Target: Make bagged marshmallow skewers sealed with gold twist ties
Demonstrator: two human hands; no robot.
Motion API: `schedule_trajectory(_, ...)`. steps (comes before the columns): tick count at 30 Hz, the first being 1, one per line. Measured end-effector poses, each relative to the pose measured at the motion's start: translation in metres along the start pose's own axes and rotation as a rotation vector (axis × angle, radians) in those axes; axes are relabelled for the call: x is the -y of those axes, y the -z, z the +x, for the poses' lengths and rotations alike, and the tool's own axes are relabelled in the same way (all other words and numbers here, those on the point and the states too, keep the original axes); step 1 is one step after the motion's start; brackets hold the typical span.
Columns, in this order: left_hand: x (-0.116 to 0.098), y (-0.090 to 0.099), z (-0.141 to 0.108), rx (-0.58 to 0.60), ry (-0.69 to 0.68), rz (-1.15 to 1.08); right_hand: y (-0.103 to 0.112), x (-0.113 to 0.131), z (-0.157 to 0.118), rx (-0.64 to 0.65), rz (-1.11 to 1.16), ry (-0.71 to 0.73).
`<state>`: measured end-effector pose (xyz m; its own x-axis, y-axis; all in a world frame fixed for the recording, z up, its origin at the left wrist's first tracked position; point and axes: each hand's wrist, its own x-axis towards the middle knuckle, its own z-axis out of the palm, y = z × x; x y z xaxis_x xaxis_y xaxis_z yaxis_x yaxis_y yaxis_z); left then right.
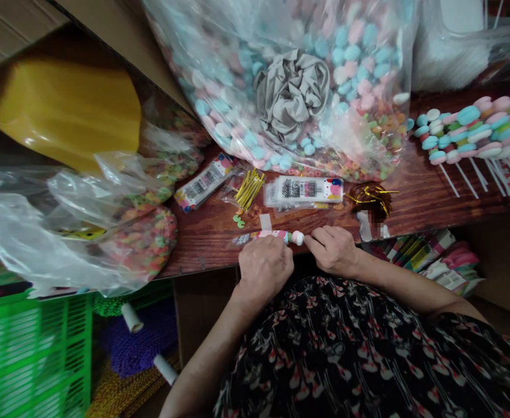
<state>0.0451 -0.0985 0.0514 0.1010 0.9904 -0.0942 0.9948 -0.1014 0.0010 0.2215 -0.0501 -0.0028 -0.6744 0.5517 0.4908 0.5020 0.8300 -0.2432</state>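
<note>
Hands around candy stick, pointing right

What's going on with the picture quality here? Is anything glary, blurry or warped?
In the head view, light glares off the clear bag and the yellow object; a pixelated patch covers a paper; the wide lens seems to bend the table; the left hand, right hand and candy stick look fairly sharp.
</note>
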Motion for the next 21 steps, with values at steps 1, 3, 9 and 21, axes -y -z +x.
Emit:
schedule_trajectory(1, -0.002, -0.002, 0.0, -0.027, -0.016, 0.009, -0.001, 0.002, 0.001, -0.013, 0.007, 0.0)
schedule_trajectory(3, -0.007, -0.006, 0.001, -0.06, -0.049, 0.017, -0.004, 0.006, 0.002, -0.038, 0.028, -0.002)
schedule_trajectory(9, 0.007, 0.0, -0.001, -0.108, -0.137, -0.108, -0.009, 0.003, 0.002, -0.033, 0.105, -0.073)
schedule_trajectory(21, 0.047, 0.015, 0.038, 0.267, -0.31, -0.186, 0.009, -0.02, 0.013, -0.273, 0.167, 0.214)
